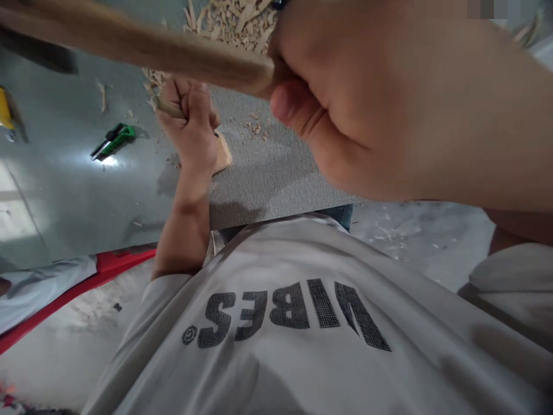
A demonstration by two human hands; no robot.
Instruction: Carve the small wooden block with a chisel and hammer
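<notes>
Close to the camera, my right hand [367,109] is closed around the end of a long wooden handle [173,49], which runs to the upper left. A dark, blurred part shows below the handle at the far left; what it belongs to is unclear. Farther down, my left hand [190,115] is closed around a thin, pale brown rod-like piece [169,108], whose other end is hidden. Under and beside my left wrist, a light wooden piece [222,154] lies on the grey table [276,167].
Wood shavings [237,26] are heaped beyond my hands. A green cutter [114,141] and a yellow tool [5,109] lie on the left of the table. Another person's sleeve [52,288] shows at the lower left, beside a red strip [108,268].
</notes>
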